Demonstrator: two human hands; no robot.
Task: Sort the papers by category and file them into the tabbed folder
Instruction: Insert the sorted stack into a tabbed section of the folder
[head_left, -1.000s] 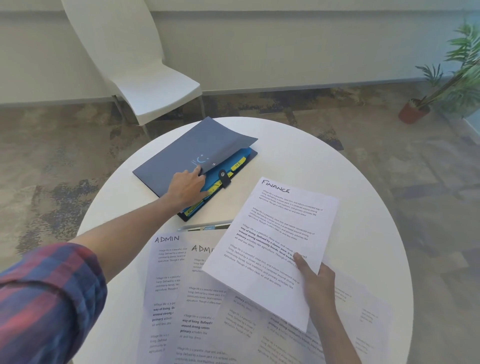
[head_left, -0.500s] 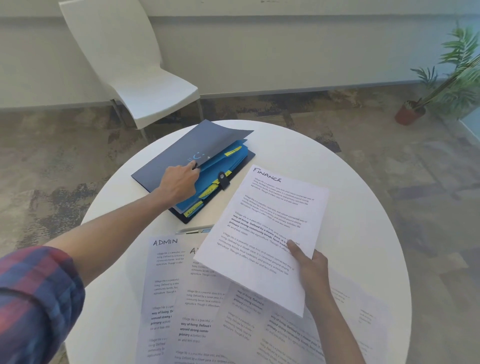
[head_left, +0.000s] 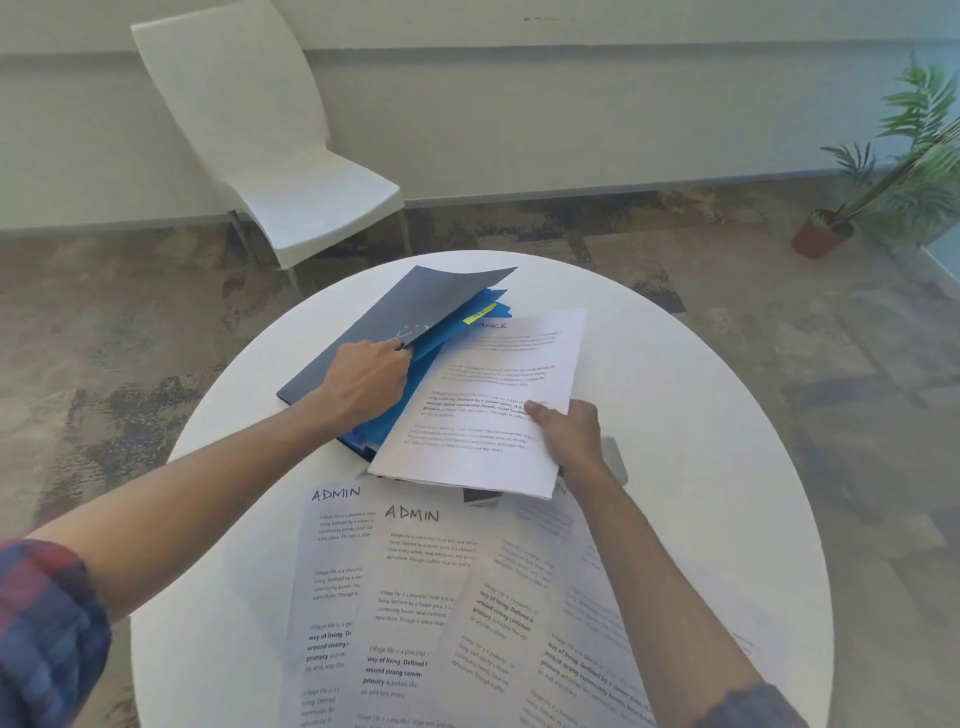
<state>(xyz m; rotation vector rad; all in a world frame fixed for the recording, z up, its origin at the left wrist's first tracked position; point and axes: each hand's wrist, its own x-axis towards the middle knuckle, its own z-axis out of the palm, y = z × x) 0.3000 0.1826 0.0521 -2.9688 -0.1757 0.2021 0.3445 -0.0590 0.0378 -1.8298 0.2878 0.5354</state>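
A dark blue tabbed folder (head_left: 363, 332) lies at the far side of the round white table (head_left: 701, 441). My left hand (head_left: 363, 382) grips the edge of its cover and holds it lifted, showing bright blue dividers (head_left: 457, 325) with a yellow tab (head_left: 479, 315). My right hand (head_left: 569, 434) pinches a white sheet headed FINANCE (head_left: 488, 405). The sheet's top left corner lies over the blue dividers under the raised cover. Several loose sheets, two headed ADMIN (head_left: 410, 587), are spread on the near part of the table.
A white chair (head_left: 291, 171) stands beyond the table on the left. A potted plant (head_left: 883, 192) is on the floor at the far right. A small grey object (head_left: 615, 460) and a dark one (head_left: 480, 496) lie partly hidden under the sheet and my right hand.
My right hand has carried the FINANCE sheet forward and left until its top edge reached the dividers. My left hand has lifted the cover higher, and the folder's strap is now covered.
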